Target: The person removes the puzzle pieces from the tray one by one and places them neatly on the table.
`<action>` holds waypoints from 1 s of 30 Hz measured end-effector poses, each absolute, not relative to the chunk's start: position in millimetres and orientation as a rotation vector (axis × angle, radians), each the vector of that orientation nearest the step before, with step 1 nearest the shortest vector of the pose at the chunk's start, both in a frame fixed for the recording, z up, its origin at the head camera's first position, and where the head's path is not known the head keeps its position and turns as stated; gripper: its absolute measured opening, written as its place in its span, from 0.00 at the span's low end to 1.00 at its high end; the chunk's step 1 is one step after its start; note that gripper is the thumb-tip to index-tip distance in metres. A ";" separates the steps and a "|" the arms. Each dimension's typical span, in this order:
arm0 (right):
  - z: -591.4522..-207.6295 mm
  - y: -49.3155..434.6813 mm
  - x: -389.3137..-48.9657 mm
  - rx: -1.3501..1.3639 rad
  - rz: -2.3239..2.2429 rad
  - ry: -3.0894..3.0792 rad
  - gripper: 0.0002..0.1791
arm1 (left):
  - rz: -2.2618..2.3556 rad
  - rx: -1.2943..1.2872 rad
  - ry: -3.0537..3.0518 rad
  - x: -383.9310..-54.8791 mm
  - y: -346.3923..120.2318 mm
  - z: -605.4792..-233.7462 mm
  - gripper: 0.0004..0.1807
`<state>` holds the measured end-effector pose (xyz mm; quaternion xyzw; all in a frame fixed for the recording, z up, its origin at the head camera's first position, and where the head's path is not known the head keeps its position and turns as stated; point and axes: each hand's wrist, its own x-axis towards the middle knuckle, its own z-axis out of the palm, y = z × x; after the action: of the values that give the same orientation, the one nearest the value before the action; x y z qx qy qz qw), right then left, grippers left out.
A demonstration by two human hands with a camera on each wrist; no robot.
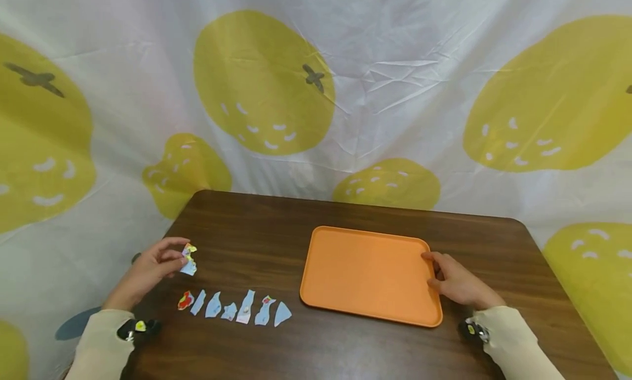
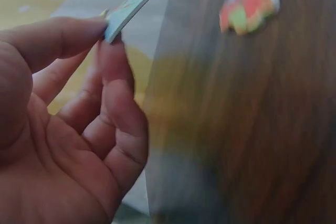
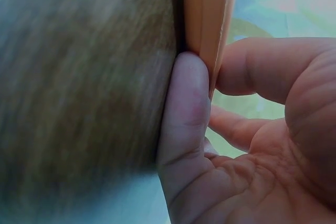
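My left hand (image 1: 154, 267) pinches a thin irregular puzzle piece (image 1: 188, 260), light blue with a yellow printed part, above the table's left side. The left wrist view shows that piece (image 2: 126, 17) edge-on between thumb and fingertip. Below the hand, several flat pieces lie in a row: a red one (image 1: 185, 300) at the left end, mostly pale blue ones such as the tall piece (image 1: 246, 307), and a triangular piece (image 1: 282, 313) at the right. My right hand (image 1: 456, 280) grips the right rim of an orange tray (image 1: 367, 276); the right wrist view shows fingers on both sides of its rim (image 3: 207, 19).
A dark brown wooden table (image 1: 257, 221) with rounded far corners carries everything. The tray lies right of the row of pieces. Behind the table hangs a white curtain (image 1: 370, 95) with large yellow fruit prints.
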<state>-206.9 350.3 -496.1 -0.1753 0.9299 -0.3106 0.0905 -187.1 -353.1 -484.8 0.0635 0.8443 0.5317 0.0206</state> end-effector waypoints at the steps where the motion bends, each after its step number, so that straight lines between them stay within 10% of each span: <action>1: -495.9 349.6 -206.8 -0.517 -0.924 2.764 0.33 | 1.618 0.194 2.617 -185.9 -358.1 -486.1 0.22; 30: -501.1 343.6 -213.2 -0.539 -0.882 2.781 0.32 | 1.258 -0.008 2.554 -155.9 -400.2 -499.0 0.27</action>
<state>-213.2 343.6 -501.1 -0.1808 0.9338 -0.2960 0.0872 -155.9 -400.2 -499.0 -0.0026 0.8874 0.4370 0.1469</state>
